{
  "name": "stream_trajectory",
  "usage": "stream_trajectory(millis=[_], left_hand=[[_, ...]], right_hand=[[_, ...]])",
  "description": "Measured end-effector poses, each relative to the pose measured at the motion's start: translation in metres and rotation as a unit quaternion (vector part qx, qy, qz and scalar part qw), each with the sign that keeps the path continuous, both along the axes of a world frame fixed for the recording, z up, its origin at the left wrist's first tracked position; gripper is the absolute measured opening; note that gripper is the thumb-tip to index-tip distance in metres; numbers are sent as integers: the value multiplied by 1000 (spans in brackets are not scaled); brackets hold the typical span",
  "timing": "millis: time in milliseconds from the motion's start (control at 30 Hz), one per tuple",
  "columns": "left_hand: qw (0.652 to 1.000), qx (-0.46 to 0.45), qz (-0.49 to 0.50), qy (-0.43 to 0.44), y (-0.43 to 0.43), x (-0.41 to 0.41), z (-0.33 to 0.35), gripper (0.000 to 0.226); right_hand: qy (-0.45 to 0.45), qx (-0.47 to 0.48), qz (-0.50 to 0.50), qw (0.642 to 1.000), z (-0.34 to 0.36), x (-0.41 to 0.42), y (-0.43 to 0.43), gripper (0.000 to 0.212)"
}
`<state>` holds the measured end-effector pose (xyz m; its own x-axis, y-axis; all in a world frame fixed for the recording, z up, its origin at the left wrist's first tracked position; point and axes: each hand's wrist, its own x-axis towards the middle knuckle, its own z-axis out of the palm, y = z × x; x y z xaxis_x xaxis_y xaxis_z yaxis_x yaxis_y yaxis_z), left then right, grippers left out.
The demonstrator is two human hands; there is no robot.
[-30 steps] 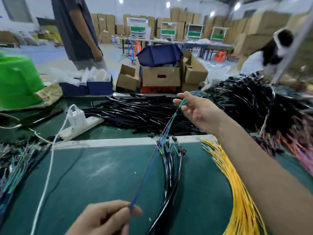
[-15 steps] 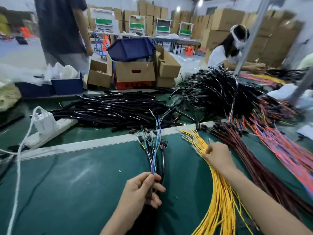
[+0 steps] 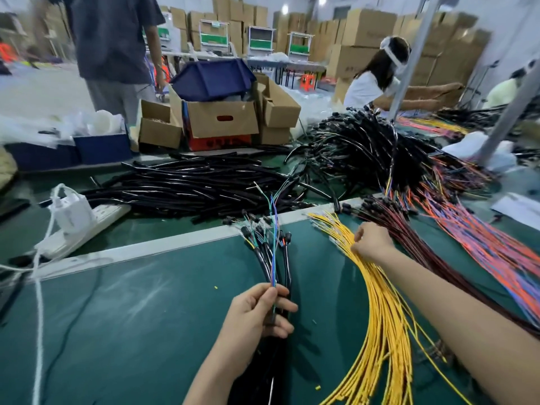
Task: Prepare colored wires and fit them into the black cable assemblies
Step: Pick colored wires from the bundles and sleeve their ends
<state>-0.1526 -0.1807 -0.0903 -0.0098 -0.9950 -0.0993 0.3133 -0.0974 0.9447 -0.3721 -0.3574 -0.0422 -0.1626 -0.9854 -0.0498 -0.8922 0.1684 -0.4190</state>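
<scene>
Toward the worktop's (image 3: 131, 317) near edge, our left hand (image 3: 254, 314) grips a few blue and green wires (image 3: 273, 258) against a bundle of black cable assemblies (image 3: 285, 258). Our right hand (image 3: 372, 241) pinches into the yellow wires (image 3: 382, 302) fanned right of centre. We judge wire-gathering underway, with fitting ahead.

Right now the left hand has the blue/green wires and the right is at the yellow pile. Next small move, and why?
Probably: the right hand draws one strand out of the yellow wires and carries it to the left hand. Its fingers curl at that bundle's tip end; the left hand pinches the blue and green wires above the black cable assemblies.
</scene>
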Motion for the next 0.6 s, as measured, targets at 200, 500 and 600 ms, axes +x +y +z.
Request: stream_trajectory(millis=[200, 500, 600], left_hand=[[1000, -13, -15, -16, 2, -4, 4, 20], [999, -40, 28, 21, 0, -8, 5, 22], [997, -30, 44, 56, -2, -9, 2, 25]], right_hand=[[-4, 39, 13, 999, 6, 13, 0, 16], [-183, -99, 179, 961, 101, 35, 26, 18], [-311, -199, 236, 899, 142, 51, 45, 21]])
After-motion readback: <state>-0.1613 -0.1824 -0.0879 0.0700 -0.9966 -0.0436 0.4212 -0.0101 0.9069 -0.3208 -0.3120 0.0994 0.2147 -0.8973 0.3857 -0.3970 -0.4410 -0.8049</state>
